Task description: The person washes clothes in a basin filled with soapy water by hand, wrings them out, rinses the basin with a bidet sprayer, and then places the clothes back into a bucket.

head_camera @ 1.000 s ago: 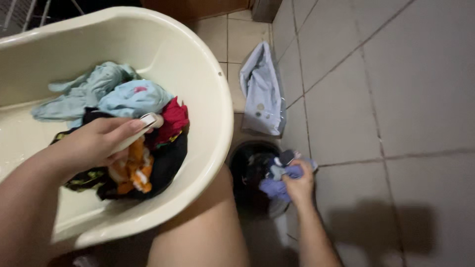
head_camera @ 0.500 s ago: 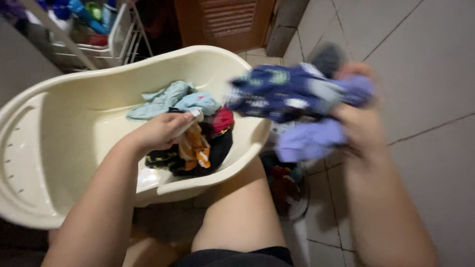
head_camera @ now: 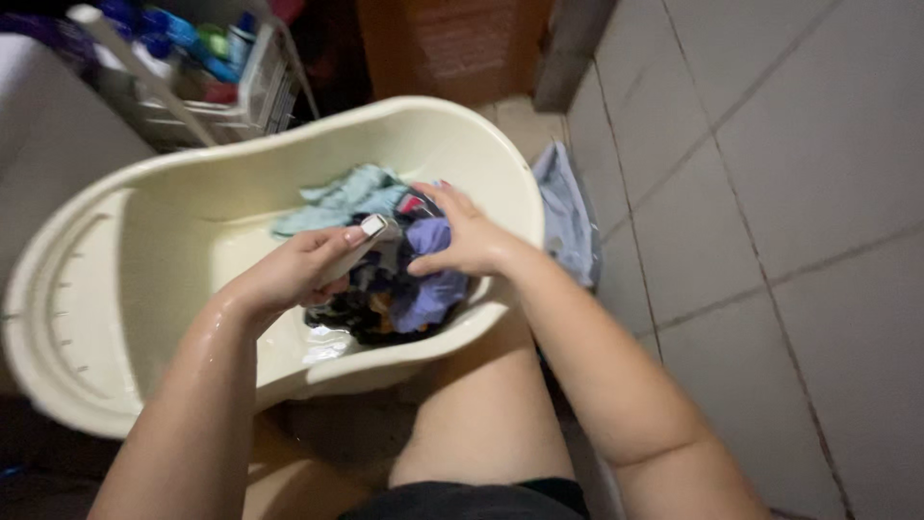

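A cream plastic tub [head_camera: 125, 289] rests over my bare legs and holds a heap of wet clothes. My left hand [head_camera: 294, 270] is wet and grips a small white object [head_camera: 371, 231] above the heap. My right hand [head_camera: 467, 241] presses down on a purple and dark blue garment [head_camera: 423, 289] at the near right of the pile. Pale teal cloth [head_camera: 342, 197] lies at the far side of the heap, with dark fabric underneath.
A light blue garment [head_camera: 568, 217] lies on the tiled floor beside the tub's right rim. A white wire rack [head_camera: 207, 87] with coloured bottles stands at the upper left. Grey tiled wall [head_camera: 789, 173] fills the right side.
My right hand lifted the purple and blue clothes from the dark bucket on the floor, swung them across, and now sets them on the pile in the tub. My left hand stayed put.
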